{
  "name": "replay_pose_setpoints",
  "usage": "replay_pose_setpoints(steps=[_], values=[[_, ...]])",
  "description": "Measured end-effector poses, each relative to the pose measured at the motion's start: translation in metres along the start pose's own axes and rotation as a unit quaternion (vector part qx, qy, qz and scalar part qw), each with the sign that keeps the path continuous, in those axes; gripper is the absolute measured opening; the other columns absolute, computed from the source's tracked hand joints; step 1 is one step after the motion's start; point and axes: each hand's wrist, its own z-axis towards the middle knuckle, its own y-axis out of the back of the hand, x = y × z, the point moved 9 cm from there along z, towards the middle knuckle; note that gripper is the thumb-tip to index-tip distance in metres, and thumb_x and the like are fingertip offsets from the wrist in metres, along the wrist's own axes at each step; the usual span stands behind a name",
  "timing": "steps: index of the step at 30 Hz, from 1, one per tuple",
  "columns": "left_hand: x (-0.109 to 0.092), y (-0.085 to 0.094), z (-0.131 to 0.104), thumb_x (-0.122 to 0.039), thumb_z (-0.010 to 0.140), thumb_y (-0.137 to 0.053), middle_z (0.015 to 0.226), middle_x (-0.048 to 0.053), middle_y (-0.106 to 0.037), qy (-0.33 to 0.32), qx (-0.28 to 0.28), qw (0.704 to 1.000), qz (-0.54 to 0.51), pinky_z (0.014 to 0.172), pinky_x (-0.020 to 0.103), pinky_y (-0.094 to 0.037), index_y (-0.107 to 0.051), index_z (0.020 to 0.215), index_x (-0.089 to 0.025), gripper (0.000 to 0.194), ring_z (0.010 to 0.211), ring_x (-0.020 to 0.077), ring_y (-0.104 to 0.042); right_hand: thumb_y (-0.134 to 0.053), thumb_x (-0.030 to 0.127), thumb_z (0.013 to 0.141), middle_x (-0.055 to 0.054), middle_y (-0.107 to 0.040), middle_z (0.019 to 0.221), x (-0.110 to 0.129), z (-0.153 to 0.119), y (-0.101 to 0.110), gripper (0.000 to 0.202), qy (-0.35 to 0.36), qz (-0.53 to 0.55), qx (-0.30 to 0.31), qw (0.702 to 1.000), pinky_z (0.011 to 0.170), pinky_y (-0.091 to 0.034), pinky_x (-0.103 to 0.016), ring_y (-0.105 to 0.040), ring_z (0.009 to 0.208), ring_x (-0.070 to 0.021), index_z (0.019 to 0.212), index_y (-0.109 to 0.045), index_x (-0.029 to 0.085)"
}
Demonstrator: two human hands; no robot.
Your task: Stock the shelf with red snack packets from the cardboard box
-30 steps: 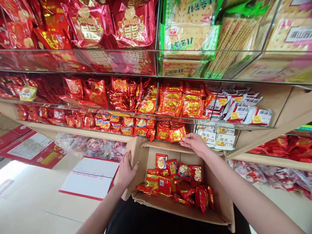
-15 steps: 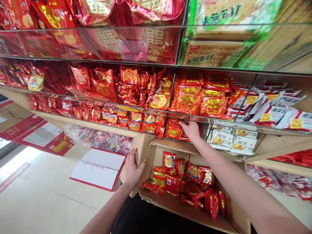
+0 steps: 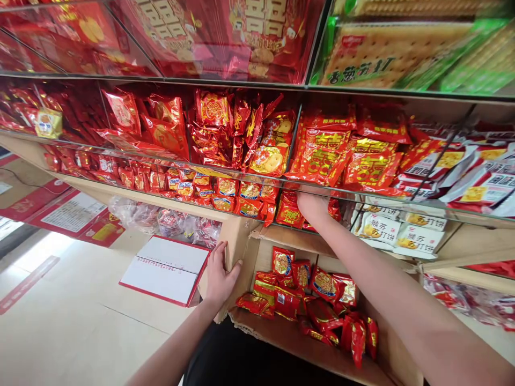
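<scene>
My left hand (image 3: 220, 276) grips the left side of an open cardboard box (image 3: 261, 327), with its thumb apart from its fingers. Several red and gold snack packets (image 3: 287, 303) lie loose inside the box. My right hand (image 3: 314, 206) reaches over the box into a low shelf compartment, under the glass ledge above. Its fingers are hidden in there, so whatever they hold does not show. Red packets with gold print (image 3: 289, 209) sit beside that hand in the compartment.
White cracker packets (image 3: 378, 229) fill the compartment to the right. A glass-fronted shelf (image 3: 249, 179) of red packets runs just above my right hand. Bagged goods (image 3: 173, 222) and a red-edged white board (image 3: 164, 271) are at the left, near the floor (image 3: 80, 316).
My right hand has gone deeper into the compartment, and its fingers are now out of sight. The view has moved closer to the shelves. My left hand stays on the box.
</scene>
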Motion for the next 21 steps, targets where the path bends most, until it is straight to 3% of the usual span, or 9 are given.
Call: replay_pose_setpoints(steps=[4, 9, 12, 15, 18, 19, 21], values=[[0.001, -0.001, 0.0, -0.035, 0.075, -0.054, 0.121, 0.009, -0.046, 0.003, 0.001, 1.0, 0.003, 0.096, 0.044, -0.036, -0.035, 0.125, -0.021, 0.055, 0.116, 0.0251, -0.041, -0.028, 0.028, 0.089, -0.02, -0.057, 0.11, 0.002, 0.0, -0.004, 0.039, 0.002, 0.016, 0.023, 1.0, 0.086, -0.033, -0.048, -0.05, 0.104, -0.0332, 0.109, -0.058, 0.013], [0.002, -0.001, 0.001, -0.035, 0.074, -0.054, 0.122, 0.008, -0.046, 0.008, 0.006, 1.0, -0.003, 0.097, 0.043, -0.036, -0.035, 0.125, -0.022, 0.055, 0.117, 0.0248, -0.04, -0.029, 0.045, 0.089, -0.014, -0.061, 0.107, -0.002, -0.006, -0.01, 0.043, -0.014, 0.022, 0.123, 0.992, 0.086, -0.032, -0.055, -0.052, 0.103, -0.0321, 0.109, -0.058, 0.021], [0.001, -0.001, 0.001, -0.035, 0.074, -0.055, 0.123, 0.008, -0.046, 0.008, 0.003, 1.0, -0.015, 0.097, 0.043, -0.035, -0.036, 0.125, -0.022, 0.056, 0.116, 0.0246, -0.041, -0.032, 0.043, 0.088, -0.016, -0.056, 0.115, -0.007, -0.019, 0.008, 0.043, -0.001, 0.051, 0.096, 0.994, 0.09, -0.028, -0.057, -0.046, 0.109, -0.0331, 0.115, -0.054, 0.018], [0.002, -0.001, 0.001, -0.034, 0.073, -0.056, 0.123, 0.008, -0.045, 0.006, -0.005, 1.0, -0.02, 0.098, 0.042, -0.035, -0.036, 0.125, -0.022, 0.056, 0.116, 0.024, -0.04, -0.035, 0.036, 0.088, -0.014, -0.047, 0.127, 0.002, -0.069, 0.038, 0.042, 0.136, 0.139, 0.039, 0.98, 0.097, -0.027, -0.052, -0.037, 0.119, -0.03, 0.121, -0.049, 0.015], [0.002, -0.003, 0.001, -0.034, 0.073, -0.055, 0.123, 0.008, -0.045, 0.002, -0.006, 1.0, -0.017, 0.098, 0.042, -0.035, -0.035, 0.125, -0.022, 0.057, 0.116, 0.0236, -0.04, -0.04, 0.033, 0.087, -0.006, -0.054, 0.121, 0.013, -0.153, 0.041, 0.033, 0.281, 0.24, 0.108, 0.923, 0.1, -0.028, -0.046, -0.039, 0.118, -0.0249, 0.113, -0.057, 0.022], [0.001, -0.004, 0.001, -0.035, 0.074, -0.055, 0.123, 0.008, -0.045, -0.001, -0.004, 1.0, -0.015, 0.097, 0.041, -0.036, -0.035, 0.125, -0.022, 0.057, 0.115, 0.0236, -0.041, -0.04, 0.031, 0.087, -0.006, -0.058, 0.114, 0.011, -0.178, 0.032, 0.031, 0.283, 0.258, 0.147, 0.912, 0.098, -0.031, -0.043, -0.044, 0.112, -0.0235, 0.11, -0.059, 0.023], [-0.001, -0.004, 0.002, -0.035, 0.074, -0.054, 0.122, 0.009, -0.046, -0.008, -0.004, 1.0, -0.003, 0.096, 0.041, -0.037, -0.035, 0.125, -0.021, 0.057, 0.114, 0.0238, -0.042, -0.037, 0.028, 0.088, -0.008, -0.061, 0.105, -0.001, -0.212, 0.004, 0.031, 0.212, 0.261, 0.202, 0.92, 0.092, -0.038, -0.039, -0.051, 0.101, -0.0221, 0.107, -0.061, 0.021]])
